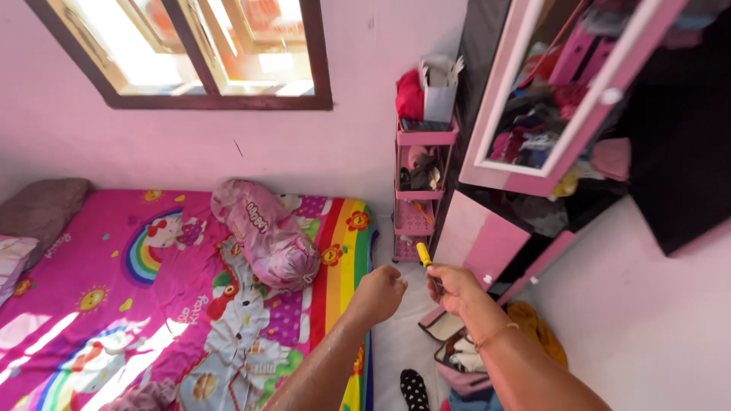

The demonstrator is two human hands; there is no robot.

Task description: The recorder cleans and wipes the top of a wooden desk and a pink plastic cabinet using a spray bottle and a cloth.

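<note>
Rainbow-striped pink bedsheet (152, 289) (yellow-handled tool (423, 254))

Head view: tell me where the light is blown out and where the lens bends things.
Head view: the dark-framed window is overexposed to white; sun patches glare on the pink cartoon bedsheet; wide-angle distortion tilts the pink mirrored wardrobe; the right hand holding the yellow-handled tool and the left fist look sharp.

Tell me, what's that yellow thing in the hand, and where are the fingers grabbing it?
The right hand grips a yellow-handled tool low on it; what it is can't be told. The left hand is a fist.
</note>
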